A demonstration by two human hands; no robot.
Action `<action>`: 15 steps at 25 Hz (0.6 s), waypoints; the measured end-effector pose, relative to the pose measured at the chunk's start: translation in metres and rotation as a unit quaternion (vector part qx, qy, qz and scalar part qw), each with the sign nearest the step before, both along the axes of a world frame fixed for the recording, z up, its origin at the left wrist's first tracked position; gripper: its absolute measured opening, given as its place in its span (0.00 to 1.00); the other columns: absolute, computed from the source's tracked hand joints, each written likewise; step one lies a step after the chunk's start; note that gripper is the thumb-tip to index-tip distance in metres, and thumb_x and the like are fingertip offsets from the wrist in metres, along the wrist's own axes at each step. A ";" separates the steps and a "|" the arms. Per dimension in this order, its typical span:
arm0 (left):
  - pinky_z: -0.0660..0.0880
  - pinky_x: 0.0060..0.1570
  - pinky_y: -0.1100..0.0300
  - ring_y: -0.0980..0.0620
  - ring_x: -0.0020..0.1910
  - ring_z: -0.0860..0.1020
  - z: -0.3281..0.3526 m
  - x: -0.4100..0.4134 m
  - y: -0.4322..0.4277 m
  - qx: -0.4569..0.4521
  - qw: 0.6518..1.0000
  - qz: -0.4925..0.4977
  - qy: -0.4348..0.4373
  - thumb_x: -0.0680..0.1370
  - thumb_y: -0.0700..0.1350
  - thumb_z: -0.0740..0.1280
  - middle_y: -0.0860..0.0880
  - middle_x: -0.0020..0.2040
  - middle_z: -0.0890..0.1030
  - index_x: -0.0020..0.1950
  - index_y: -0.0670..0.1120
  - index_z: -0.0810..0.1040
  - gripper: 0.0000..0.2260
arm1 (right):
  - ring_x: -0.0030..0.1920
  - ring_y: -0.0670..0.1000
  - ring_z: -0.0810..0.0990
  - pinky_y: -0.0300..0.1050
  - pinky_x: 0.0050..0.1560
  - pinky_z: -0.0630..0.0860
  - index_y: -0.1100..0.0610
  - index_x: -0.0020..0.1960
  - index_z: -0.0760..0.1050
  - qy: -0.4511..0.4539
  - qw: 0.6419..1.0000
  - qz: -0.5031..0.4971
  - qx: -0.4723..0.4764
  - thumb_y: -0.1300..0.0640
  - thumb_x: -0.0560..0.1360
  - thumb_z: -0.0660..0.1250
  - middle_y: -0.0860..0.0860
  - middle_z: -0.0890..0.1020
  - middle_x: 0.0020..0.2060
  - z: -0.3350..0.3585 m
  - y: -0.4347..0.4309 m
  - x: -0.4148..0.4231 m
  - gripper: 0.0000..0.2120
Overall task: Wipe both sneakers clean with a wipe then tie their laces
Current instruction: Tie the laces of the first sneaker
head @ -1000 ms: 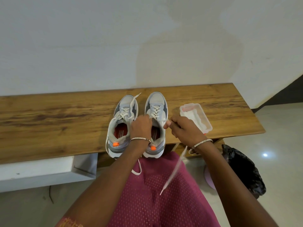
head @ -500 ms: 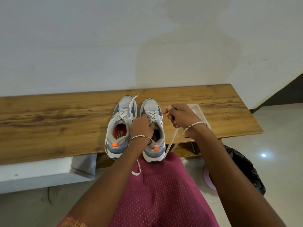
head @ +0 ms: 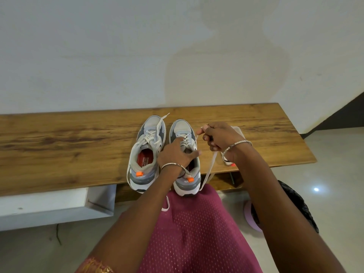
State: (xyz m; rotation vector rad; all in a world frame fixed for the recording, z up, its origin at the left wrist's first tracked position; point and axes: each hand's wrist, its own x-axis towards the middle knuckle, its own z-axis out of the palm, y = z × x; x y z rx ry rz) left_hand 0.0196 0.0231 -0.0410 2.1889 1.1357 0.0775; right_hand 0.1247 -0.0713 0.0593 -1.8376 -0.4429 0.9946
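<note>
The two sneakers stood side by side at the near edge of the wooden table (head: 59,148), toes toward the wall and heels slightly over the edge. The left sneaker (head: 146,134) lay untouched, its laces loose and one end trailing past its toe.

The left hand (head: 176,155) rested on top of the right sneaker (head: 183,126), covering the tongue and the opening. Its forefinger (head: 181,140) was stretched forward and pressed on the crossed laces, and its thumb lay straight out to the right over the shoe's collar. The other fingers were tucked underneath and could not be made out. It gripped nothing that showed.

The right hand (head: 220,138) hovered just right of that sneaker's toe, raised off the table, with its fingers curled in. Thumb and forefinger pinched the lace (head: 209,168) at the top. One part ran taut from there to the upper eyelets. The free part dropped below the palm, crossed the table edge and ended on the maroon garment (head: 197,233) in the person's lap. Another loop of lace hung under the left wrist.

Each wrist bore a thin metal bangle (head: 237,144). A pale plastic tub (head: 236,128) sat on the table behind the right hand, mostly hidden by it.
</note>
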 end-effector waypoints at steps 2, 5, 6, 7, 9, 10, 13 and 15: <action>0.75 0.52 0.51 0.43 0.61 0.79 -0.005 -0.002 -0.003 0.011 1.000 0.012 -0.012 0.68 0.73 0.69 0.48 0.62 0.82 0.72 0.57 0.72 0.36 | 0.22 0.43 0.62 0.36 0.22 0.59 0.61 0.44 0.77 0.018 1.000 -0.015 0.010 0.59 0.85 0.56 0.50 0.69 0.29 0.011 0.003 0.000 0.16; 0.73 0.48 0.54 0.44 0.61 0.79 -0.006 0.000 -0.003 0.019 0.999 0.026 -0.006 0.70 0.70 0.70 0.49 0.62 0.82 0.71 0.60 0.72 0.32 | 0.22 0.43 0.60 0.35 0.20 0.56 0.61 0.42 0.75 0.045 0.998 -0.036 0.026 0.61 0.84 0.55 0.50 0.68 0.27 0.026 0.008 0.000 0.16; 0.72 0.47 0.54 0.45 0.61 0.79 -0.005 -0.001 -0.003 0.020 0.999 0.028 0.002 0.70 0.70 0.70 0.49 0.62 0.82 0.72 0.60 0.71 0.33 | 0.22 0.43 0.59 0.35 0.19 0.56 0.61 0.41 0.75 0.052 0.997 -0.035 0.034 0.61 0.84 0.55 0.50 0.67 0.27 0.029 0.010 -0.001 0.16; 0.72 0.47 0.54 0.45 0.61 0.79 -0.006 0.000 -0.003 0.020 0.999 0.027 0.009 0.70 0.70 0.70 0.49 0.62 0.82 0.72 0.61 0.71 0.33 | 0.21 0.43 0.59 0.34 0.19 0.56 0.60 0.40 0.75 0.060 0.997 -0.037 0.042 0.61 0.84 0.55 0.49 0.67 0.26 0.032 0.011 -0.002 0.16; 0.71 0.46 0.55 0.45 0.61 0.79 -0.008 0.001 -0.002 0.022 0.999 0.021 0.017 0.70 0.71 0.70 0.49 0.62 0.82 0.73 0.61 0.70 0.33 | 0.20 0.43 0.59 0.34 0.19 0.56 0.61 0.40 0.74 0.073 0.995 -0.052 0.054 0.61 0.84 0.55 0.49 0.67 0.26 0.034 0.011 -0.002 0.16; 0.71 0.45 0.55 0.45 0.61 0.79 -0.009 0.001 -0.002 0.026 0.999 0.020 0.020 0.70 0.70 0.70 0.49 0.62 0.82 0.73 0.62 0.70 0.33 | 0.20 0.42 0.59 0.34 0.19 0.56 0.61 0.40 0.74 0.073 0.994 -0.060 0.057 0.61 0.84 0.55 0.49 0.67 0.26 0.035 0.011 -0.002 0.16; 0.70 0.45 0.55 0.45 0.61 0.79 -0.009 0.002 -0.003 0.032 0.999 0.023 0.036 0.71 0.70 0.69 0.48 0.63 0.81 0.73 0.63 0.69 0.33 | 0.19 0.42 0.59 0.34 0.19 0.56 0.60 0.40 0.74 0.065 0.993 -0.066 0.076 0.61 0.84 0.56 0.49 0.67 0.25 0.036 0.011 -0.002 0.16; 0.69 0.46 0.55 0.44 0.62 0.79 -0.008 0.005 -0.002 0.022 0.999 0.024 0.040 0.71 0.70 0.69 0.48 0.64 0.81 0.74 0.63 0.68 0.33 | 0.20 0.42 0.59 0.34 0.20 0.56 0.60 0.39 0.73 0.059 0.992 -0.059 0.092 0.63 0.83 0.56 0.49 0.67 0.25 0.033 0.013 -0.006 0.16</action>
